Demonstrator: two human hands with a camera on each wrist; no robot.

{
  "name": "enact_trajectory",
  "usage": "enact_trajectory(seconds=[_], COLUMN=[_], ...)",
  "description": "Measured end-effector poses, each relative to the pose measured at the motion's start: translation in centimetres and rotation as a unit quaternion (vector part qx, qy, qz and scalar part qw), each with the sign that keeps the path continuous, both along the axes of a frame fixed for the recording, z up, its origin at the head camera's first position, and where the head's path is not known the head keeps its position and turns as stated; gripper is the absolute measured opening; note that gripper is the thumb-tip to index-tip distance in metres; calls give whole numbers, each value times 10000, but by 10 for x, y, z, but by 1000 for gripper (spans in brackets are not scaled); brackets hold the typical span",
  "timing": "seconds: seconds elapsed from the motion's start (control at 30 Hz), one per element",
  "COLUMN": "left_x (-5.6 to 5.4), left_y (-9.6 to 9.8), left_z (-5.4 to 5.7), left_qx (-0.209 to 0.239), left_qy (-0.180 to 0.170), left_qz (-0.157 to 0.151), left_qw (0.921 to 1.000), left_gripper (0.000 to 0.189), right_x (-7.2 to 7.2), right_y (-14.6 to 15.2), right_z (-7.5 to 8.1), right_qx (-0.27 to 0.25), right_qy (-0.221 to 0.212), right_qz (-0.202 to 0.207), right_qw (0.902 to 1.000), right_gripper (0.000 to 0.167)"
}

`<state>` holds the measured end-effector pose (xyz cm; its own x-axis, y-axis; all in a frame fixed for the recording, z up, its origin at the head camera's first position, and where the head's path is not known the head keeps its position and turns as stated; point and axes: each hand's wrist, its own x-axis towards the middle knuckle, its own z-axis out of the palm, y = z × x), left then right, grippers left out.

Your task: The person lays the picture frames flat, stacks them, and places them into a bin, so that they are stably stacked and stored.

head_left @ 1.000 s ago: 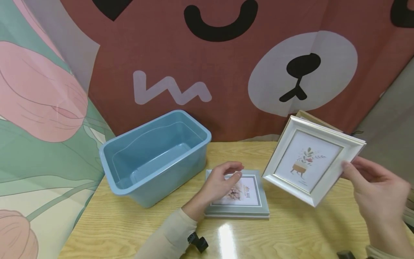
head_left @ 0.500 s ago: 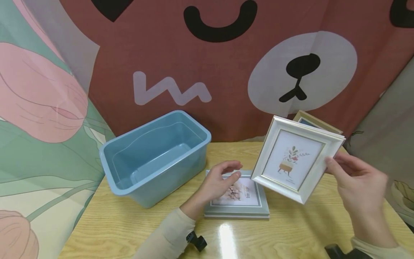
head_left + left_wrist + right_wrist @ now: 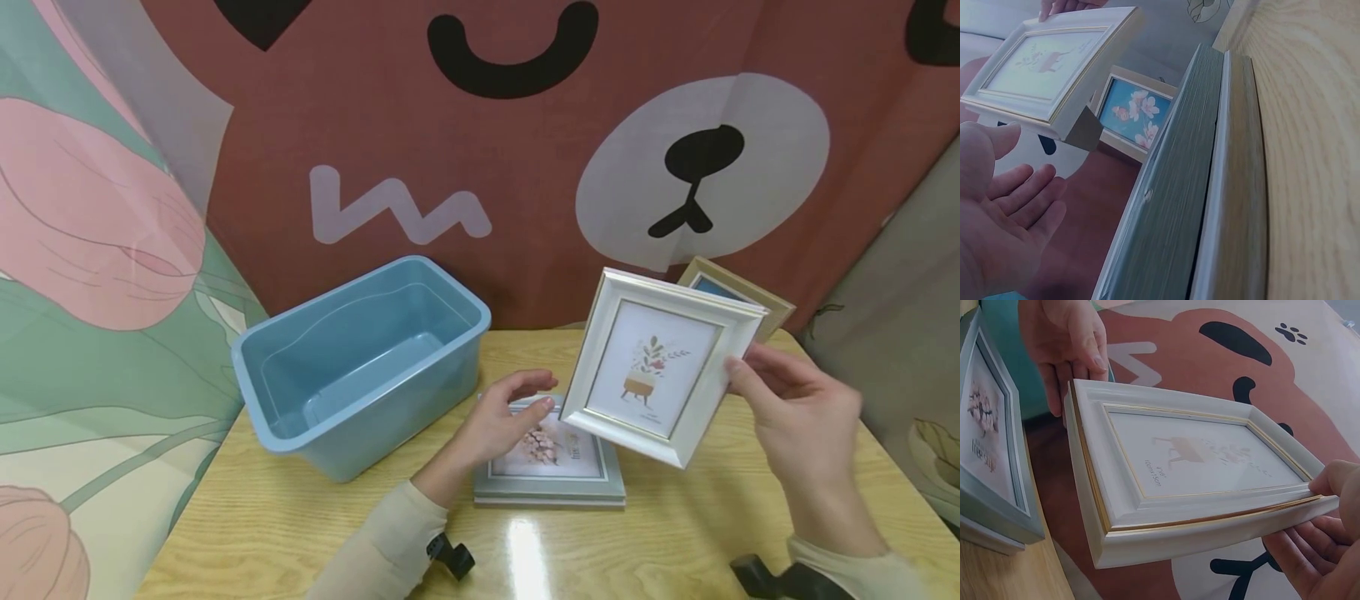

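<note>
My right hand [image 3: 806,421] pinches a white picture frame [image 3: 654,367] by its right side, thumb on the front and fingers behind. Gold lines edge its drawing of a potted plant, and it is tilted in the air. My left hand [image 3: 498,421] has relaxed, slightly bent fingers and holds nothing; in the left wrist view a gap shows between it and the white frame. Below that hand lies a grey-green picture frame [image 3: 558,462] with a flower print, partly covered by the hand and the white frame. In the left wrist view it rests on another frame [image 3: 1244,187].
Left of the frames stands a blue plastic bin [image 3: 390,425], nothing seen inside. A tan picture frame [image 3: 776,308] with a blue flower picture leans at the back right, partly hidden. A printed bear curtain [image 3: 517,167] hangs behind the wooden table [image 3: 600,550].
My right hand has carried the white frame leftward, towards my left hand and over part of the grey-green frame, uncovering more of the tan one. The left hand has barely moved.
</note>
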<state>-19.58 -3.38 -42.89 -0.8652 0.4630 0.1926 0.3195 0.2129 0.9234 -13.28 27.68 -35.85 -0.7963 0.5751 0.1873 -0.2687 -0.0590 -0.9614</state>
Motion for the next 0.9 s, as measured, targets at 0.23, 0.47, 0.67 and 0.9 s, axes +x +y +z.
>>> enact_trajectory(seconds=[0.23, 0.47, 0.67, 0.9], left_x=[-2, -3, -5, -8], left_y=[-3, -7, -13, -21], left_z=[-2, -2, -2, -2], left_qx=[156, 150, 163, 294], left_qy=[144, 133, 125, 262], left_qz=[-87, -120, -217, -460], left_qw=[9997, 9997, 9996, 9982], left_gripper=[43, 44, 46, 53], right_x=[-3, -5, -5, -8], right_y=[-6, -10, -13, -21], right_z=[1, 2, 1, 0], right_qx=[349, 978, 1629, 1450], right_qy=[-300, -663, -1119, -962], right_qz=[-13, -60, -18, 65], right_qw=[9989, 9930, 9803, 9847], right_gripper=[21, 24, 33, 33])
